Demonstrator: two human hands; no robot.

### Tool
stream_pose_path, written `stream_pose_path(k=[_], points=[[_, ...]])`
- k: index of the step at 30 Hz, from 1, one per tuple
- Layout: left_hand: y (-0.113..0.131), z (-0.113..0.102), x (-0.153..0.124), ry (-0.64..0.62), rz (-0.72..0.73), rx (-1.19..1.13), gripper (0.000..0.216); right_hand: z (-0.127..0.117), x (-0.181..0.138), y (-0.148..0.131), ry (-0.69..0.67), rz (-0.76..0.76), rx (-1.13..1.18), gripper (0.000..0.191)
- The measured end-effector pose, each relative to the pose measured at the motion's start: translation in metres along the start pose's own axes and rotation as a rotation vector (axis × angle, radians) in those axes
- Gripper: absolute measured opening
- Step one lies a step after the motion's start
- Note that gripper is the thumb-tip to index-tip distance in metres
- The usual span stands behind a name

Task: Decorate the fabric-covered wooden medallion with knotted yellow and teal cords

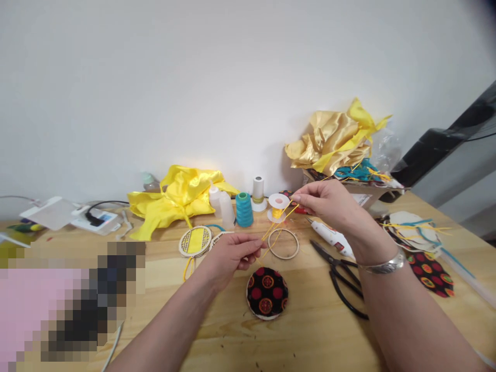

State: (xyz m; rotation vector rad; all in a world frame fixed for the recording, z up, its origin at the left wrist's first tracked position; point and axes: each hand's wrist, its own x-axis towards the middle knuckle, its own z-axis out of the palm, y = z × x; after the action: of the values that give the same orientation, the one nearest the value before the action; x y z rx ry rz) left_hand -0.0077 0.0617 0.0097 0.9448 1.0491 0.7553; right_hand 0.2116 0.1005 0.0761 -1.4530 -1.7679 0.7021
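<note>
Yellow cord [279, 219] runs in strands between my two hands, above the table. My left hand [241, 253] pinches its lower end, and my right hand [323, 203], with a silver bangle on the wrist, pinches the upper end. Just below my left hand lies a round disc covered in black fabric with red and orange circles [267, 293]. A thin wooden ring [284, 244] lies flat under the cord. Behind the strands stands a white spool of yellow cord [278, 207].
Black-handled scissors [343, 274] and a white glue gun [331, 237] lie at right. A teal thread cone [244, 210], yellow cloth [182, 194] and round wooden frames [196, 241] are at left. A box [360, 194] heaped with gold cloth stands behind. Patterned fabric [430, 274] lies far right.
</note>
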Motion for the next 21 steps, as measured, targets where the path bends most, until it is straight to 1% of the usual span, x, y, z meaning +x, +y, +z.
stream_pose_path(k=[3, 6, 8, 12, 16, 21], points=[[0.001, 0.000, 0.000, 0.011, -0.001, 0.004, 0.021, 0.001, 0.001, 0.001, 0.007, -0.018, -0.026, 0.023], [0.002, 0.000, 0.001, 0.014, 0.003, 0.007, 0.020, 0.004, 0.001, 0.002, 0.013, 0.000, -0.001, 0.024], [0.002, 0.000, 0.001, 0.016, 0.006, 0.013, 0.019, 0.006, 0.001, 0.000, 0.001, 0.026, 0.093, 0.025], [0.003, 0.000, 0.001, 0.007, 0.018, 0.024, 0.017, 0.008, 0.000, -0.007, -0.037, 0.115, 0.372, 0.021], [0.003, 0.000, -0.001, 0.011, 0.009, 0.020, 0.016, 0.010, 0.000, -0.011, 0.017, 0.157, 0.517, 0.020], [0.004, 0.001, -0.002, -0.032, 0.010, -0.008, 0.015, 0.016, 0.001, -0.009, 0.065, 0.157, 0.663, 0.020]])
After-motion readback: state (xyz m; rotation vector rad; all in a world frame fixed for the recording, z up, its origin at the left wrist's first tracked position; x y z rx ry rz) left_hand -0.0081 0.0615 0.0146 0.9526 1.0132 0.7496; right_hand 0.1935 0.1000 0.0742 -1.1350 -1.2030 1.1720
